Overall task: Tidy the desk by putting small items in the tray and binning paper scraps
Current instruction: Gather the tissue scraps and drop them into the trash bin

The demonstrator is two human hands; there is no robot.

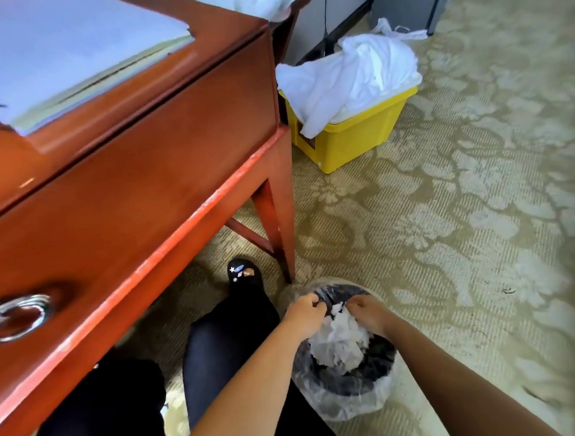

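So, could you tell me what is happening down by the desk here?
A person seated at the red wooden desk is reaching down with both hands over a small lined bin on the carpet. A wad of crumpled white paper sits in the bin's mouth. The right hand pinches its top. The left hand is curled beside it, though whether it grips is unclear.

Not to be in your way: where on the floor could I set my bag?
Bare carpet lies right of the waste bin and between it and the yellow box. Crowded: the bin's mouth, where left hand and right hand grip crumpled paper, and the gap to the desk leg.
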